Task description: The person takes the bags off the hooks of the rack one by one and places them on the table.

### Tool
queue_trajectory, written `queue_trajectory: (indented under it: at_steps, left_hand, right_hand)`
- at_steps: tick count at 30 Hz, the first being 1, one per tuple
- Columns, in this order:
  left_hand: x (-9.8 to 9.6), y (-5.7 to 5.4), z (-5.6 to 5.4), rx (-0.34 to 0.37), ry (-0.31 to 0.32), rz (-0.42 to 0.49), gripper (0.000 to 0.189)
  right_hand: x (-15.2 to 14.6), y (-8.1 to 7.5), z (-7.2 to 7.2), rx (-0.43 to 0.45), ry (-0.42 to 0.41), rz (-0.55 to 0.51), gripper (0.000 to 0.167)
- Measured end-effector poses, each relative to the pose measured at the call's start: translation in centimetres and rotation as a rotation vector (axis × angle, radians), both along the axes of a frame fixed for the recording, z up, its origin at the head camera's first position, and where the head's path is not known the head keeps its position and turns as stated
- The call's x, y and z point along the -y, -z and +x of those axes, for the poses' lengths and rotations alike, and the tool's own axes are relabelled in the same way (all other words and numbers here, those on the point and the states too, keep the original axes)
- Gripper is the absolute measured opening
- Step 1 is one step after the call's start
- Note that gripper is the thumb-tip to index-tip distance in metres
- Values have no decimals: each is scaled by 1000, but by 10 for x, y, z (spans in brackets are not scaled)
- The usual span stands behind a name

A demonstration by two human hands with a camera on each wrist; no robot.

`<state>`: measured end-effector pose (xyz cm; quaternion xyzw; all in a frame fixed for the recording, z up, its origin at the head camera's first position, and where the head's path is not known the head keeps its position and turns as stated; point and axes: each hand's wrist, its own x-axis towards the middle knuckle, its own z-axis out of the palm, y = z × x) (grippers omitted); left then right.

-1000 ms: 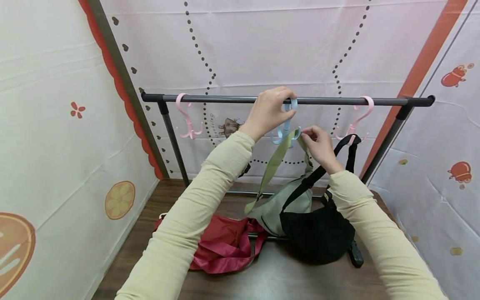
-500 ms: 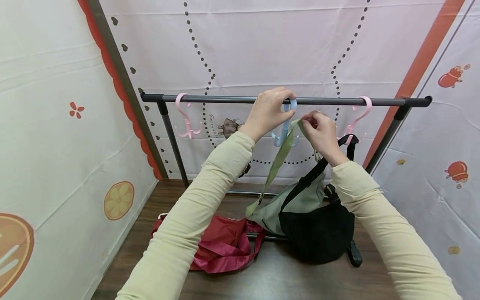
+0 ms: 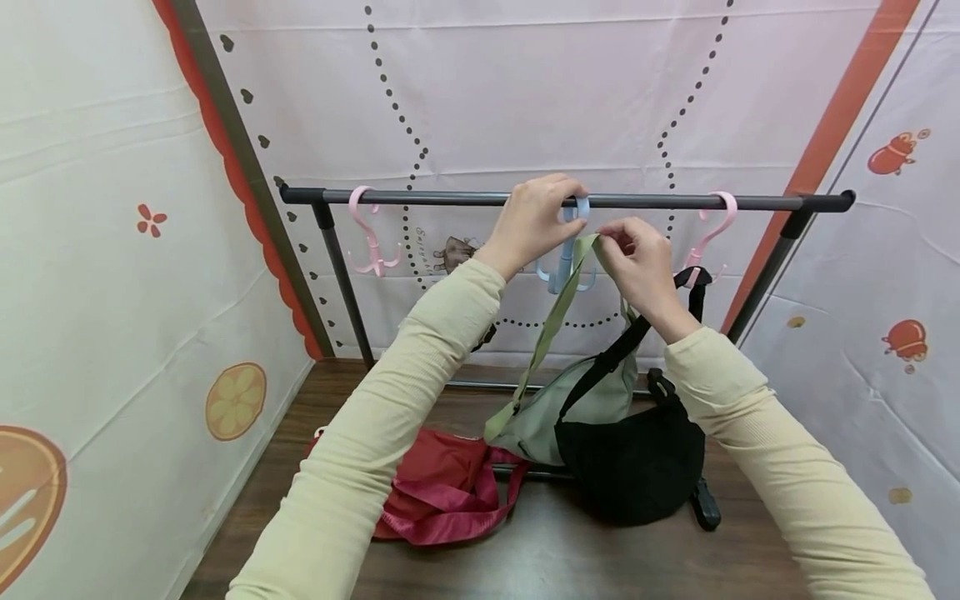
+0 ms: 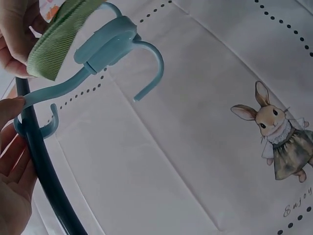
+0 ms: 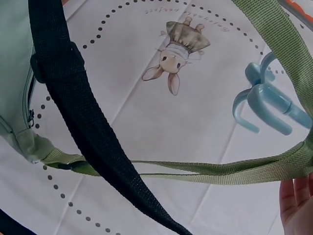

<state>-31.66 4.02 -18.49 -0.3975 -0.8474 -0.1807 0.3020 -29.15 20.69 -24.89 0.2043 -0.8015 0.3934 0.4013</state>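
Note:
My left hand (image 3: 534,218) holds the blue multi-prong hook (image 3: 559,275) at the rail, thumb on its stem in the left wrist view. My right hand (image 3: 639,265) pinches the top of a green bag strap (image 3: 558,312) beside the stem, above the prongs. In the right wrist view, the strap (image 5: 234,171) runs in a loop, with the prongs (image 5: 269,105) seen inside it. The strap belongs to a grey-green bag (image 3: 543,425), low behind a black bag (image 3: 630,467). The black bag's strap (image 3: 693,277) hangs on the right pink hook (image 3: 708,237).
A dark metal rail (image 3: 450,198) spans the rack above a wooden table (image 3: 570,550). Another pink hook (image 3: 371,237) hangs bare at its left. A red bag (image 3: 442,483) lies on the table, partly behind the left sleeve. Printed cloth (image 3: 525,100) encloses the back and sides.
The right hand has raised the green strap from the blue hook's prongs to beside its stem, then shifted slightly left. The left hand stays at the rail.

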Motion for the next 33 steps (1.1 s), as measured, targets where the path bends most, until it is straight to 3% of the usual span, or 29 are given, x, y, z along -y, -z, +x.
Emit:
queue_trajectory:
  at_steps: [9,14,19,23,25,29,33]
  left_hand:
    - [-1,-1,0,-8,41,-7,23]
    - [4,3,4,17,23,136,22]
    - [22,14,18,31,-17,302,23]
    - [40,40,31,27,29,421,27]
    - [49,58,38,50,61,469,30]
    - [63,95,54,196,78,479,38]
    - [76,135,67,399,-10,383,57]
  right_hand:
    - [1,-3,10,-26,-3,-27,12]
    - [4,-10,14,-43,-12,-41,11]
    - [15,-23,26,-32,-15,-52,10]
    - [17,-28,28,-16,-17,-48,11]
    - [14,-25,21,-12,-17,-41,11]
    - [14,-26,19,-9,-17,-36,12]
    - [16,-28,19,-16,-15,-38,12]
